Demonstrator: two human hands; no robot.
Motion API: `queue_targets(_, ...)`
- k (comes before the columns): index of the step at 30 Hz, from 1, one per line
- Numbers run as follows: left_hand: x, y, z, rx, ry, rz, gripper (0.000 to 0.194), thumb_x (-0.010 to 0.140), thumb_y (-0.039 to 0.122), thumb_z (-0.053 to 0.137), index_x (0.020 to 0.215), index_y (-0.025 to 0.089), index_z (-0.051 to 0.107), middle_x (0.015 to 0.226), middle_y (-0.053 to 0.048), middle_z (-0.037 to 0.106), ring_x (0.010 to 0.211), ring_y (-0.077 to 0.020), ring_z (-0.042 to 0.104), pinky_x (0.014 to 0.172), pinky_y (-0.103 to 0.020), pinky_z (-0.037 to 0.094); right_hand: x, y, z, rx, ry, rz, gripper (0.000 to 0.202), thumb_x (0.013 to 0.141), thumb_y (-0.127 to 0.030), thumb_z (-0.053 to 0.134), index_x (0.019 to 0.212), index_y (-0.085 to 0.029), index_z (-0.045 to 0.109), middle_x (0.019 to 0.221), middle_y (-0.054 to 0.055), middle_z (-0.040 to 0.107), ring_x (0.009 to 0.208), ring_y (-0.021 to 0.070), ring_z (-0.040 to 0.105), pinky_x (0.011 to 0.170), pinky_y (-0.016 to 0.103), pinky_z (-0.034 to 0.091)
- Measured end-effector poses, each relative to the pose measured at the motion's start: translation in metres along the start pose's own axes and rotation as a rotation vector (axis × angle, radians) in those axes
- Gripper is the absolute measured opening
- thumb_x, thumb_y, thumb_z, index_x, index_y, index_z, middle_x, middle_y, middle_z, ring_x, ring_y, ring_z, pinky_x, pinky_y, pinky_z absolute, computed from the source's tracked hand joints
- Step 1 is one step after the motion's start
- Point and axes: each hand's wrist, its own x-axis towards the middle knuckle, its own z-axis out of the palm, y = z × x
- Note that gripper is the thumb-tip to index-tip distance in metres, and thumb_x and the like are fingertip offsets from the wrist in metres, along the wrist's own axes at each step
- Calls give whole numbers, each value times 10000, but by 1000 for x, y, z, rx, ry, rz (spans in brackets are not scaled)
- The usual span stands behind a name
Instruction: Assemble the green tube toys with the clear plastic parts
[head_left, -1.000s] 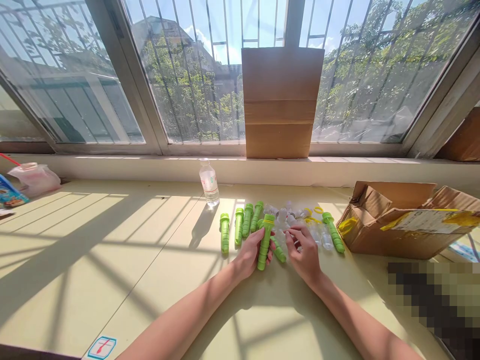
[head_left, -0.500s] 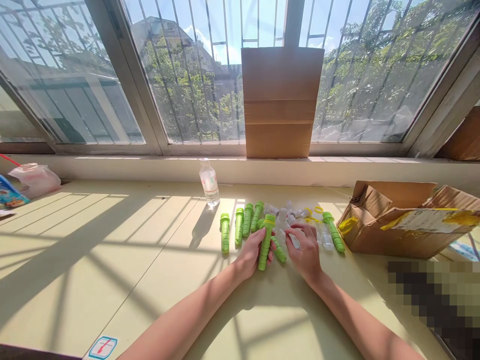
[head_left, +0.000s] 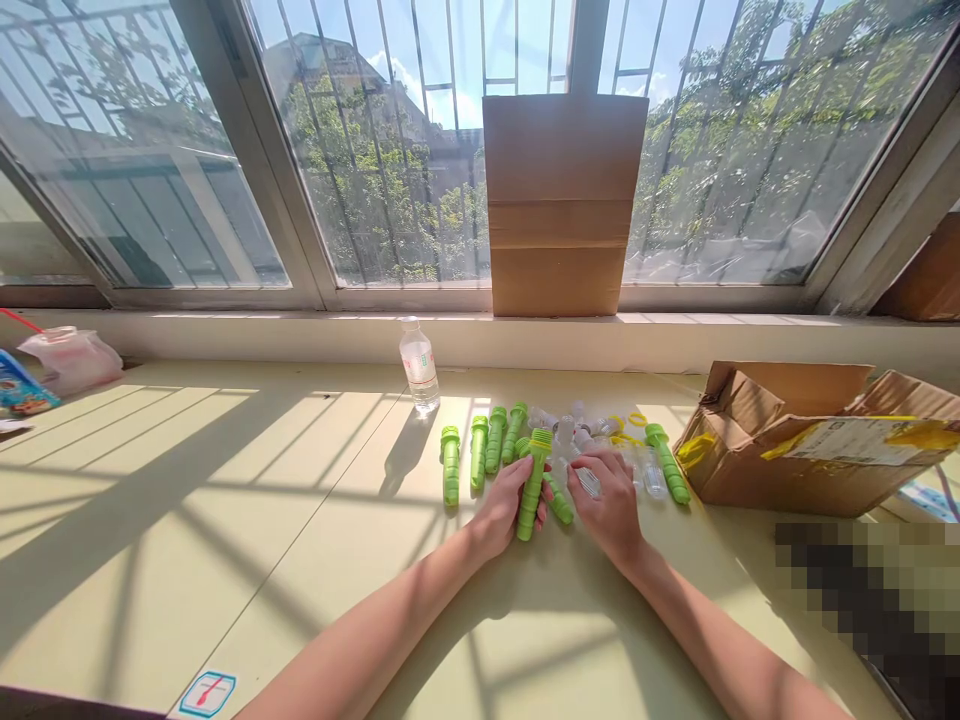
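Note:
My left hand (head_left: 498,513) is wrapped round a green ribbed plastic tube (head_left: 531,500) with a wider, threaded upper end, held tilted above the table. Close by on the right, my right hand (head_left: 609,500) has its thumb and forefinger pinched at a clear plastic part (head_left: 565,436), which stands up at the fingertips. Another green tube (head_left: 560,505) lies partly hidden behind the held one. Several more green tubes (head_left: 450,468) lie in a loose row to the left, and a single green tube (head_left: 667,465) rests to the right. Clear plastic pieces (head_left: 654,478) lie behind my right hand.
Yellow rings (head_left: 637,420) lie among the clear pieces. An open cardboard box (head_left: 810,470) stands at the right. A water bottle (head_left: 418,370) stands toward the window, where a cardboard sheet (head_left: 564,210) leans. A marked label (head_left: 207,694) is at the table's near left edge.
My right hand's fingers have shifted very slightly at the clear plastic part. My left hand and the green tube in it stay in place.

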Motion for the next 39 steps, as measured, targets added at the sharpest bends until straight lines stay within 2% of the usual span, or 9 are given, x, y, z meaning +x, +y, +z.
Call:
queue_targets(3, 0, 0, 0, -2, -3, 3, 474, 880, 602, 536, 1014, 153, 609, 680, -5, 598, 458, -97, 507, 419, -224, 392, -1, -1, 0, 61, -22, 71, 131, 869, -283, 591, 783, -222, 668, 828, 49, 691, 851, 233, 619, 817, 401, 441)
queue_targets(6, 1, 0, 0, -9, 0, 11, 472, 875, 600, 547, 1003, 149, 605, 682, -6, 601, 457, -99, 508, 416, -227, 391, 0, -3, -2, 202, -37, 236, 159, 846, -332, 620, 773, -210, 692, 839, 62, 699, 859, 240, 625, 803, 397, 457)
queue_targets(8, 1, 0, 0, -14, 5, 10, 462, 877, 592, 550, 992, 147, 600, 678, -7, 602, 452, -98, 504, 413, -228, 390, 1, -4, -3, 310, -61, 370, 182, 827, -358, 641, 762, -203, 710, 846, 67, 696, 822, 227, 622, 738, 363, 465)
queue_targets(12, 0, 1, 1, -17, 15, 0, 438, 880, 573, 554, 977, 149, 598, 673, -8, 605, 446, -99, 496, 409, -232, 386, 3, -6, -4, 575, -101, 624, 233, 764, -413, 705, 737, -183, 727, 842, 57, 673, 593, 143, 534, 534, 292, 404)
queue_targets(14, -1, 1, 1, -19, 16, -2, 427, 879, 570, 557, 968, 155, 602, 675, -10, 607, 452, -102, 498, 413, -233, 385, 4, -6, -4, 695, -106, 740, 247, 721, -421, 745, 741, -176, 723, 746, 30, 645, 509, 109, 466, 476, 270, 351)
queue_targets(17, -1, 2, 1, -22, 18, -1, 403, 886, 556, 552, 953, 163, 610, 675, -13, 606, 463, -105, 500, 424, -233, 383, 5, -5, -4, 799, -129, 896, 240, 694, -396, 774, 759, -175, 709, 524, -35, 528, 451, 91, 398, 449, 248, 292)
queue_targets(19, -1, 2, 1, -23, 15, 3, 386, 893, 542, 546, 951, 167, 616, 678, -16, 607, 469, -106, 500, 430, -235, 382, 6, -5, -4, 869, -135, 964, 222, 688, -372, 777, 758, -180, 691, 472, -59, 484, 440, 85, 382, 448, 238, 282)
queue_targets(26, 0, 0, 0, -10, 10, 19, 406, 893, 560, 533, 959, 169, 619, 682, -18, 606, 471, -110, 496, 430, -246, 379, 8, -7, -6, 971, -193, 970, 181, 679, -319, 760, 741, -182, 660, 467, -69, 489, 433, 81, 390, 432, 222, 262)
queue_targets(39, 1, 0, 0, -16, 18, 7, 424, 885, 577, 538, 962, 167, 613, 678, -18, 608, 468, -107, 499, 416, -233, 373, 5, -5, -4, 963, -264, 986, 330, 653, -442, 833, 796, -160, 737, 525, -20, 545, 478, 94, 412, 466, 246, 295)
